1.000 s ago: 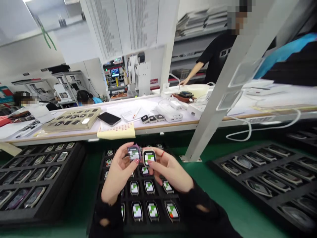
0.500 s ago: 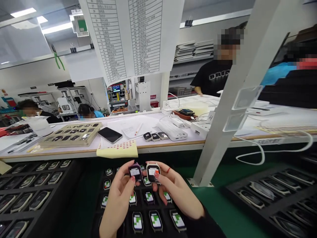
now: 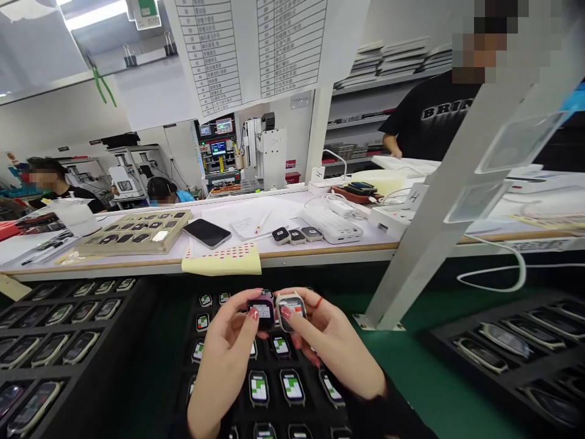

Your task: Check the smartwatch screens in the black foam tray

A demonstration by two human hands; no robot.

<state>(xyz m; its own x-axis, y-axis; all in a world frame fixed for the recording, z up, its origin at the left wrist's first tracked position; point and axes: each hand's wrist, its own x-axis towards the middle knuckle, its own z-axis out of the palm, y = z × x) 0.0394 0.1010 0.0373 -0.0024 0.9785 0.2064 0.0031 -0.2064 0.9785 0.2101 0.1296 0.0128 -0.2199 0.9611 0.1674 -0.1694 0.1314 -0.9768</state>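
Note:
Closed around a dark purple smartwatch case is my left hand, its thumb lying on the lit screen. My right hand grips a white smartwatch case, the thumb likewise on its display. Both cases are held side by side, nearly touching, with no straps on them. Beneath my hands lies a black foam tray with rows of watches whose screens show green and white blocks, such as this watch. My hands and forearms cover part of the tray.
More black trays of watches stand at left and right. The shelf above holds a beige tray, a phone, several small watch cases and a white power bank. A slanted metal post rises at right. A person stands behind.
My view has shifted, with the scene moving closer. Both watches have come nearer together, and the right thumb now lies at the upper left of the white watch's screen.

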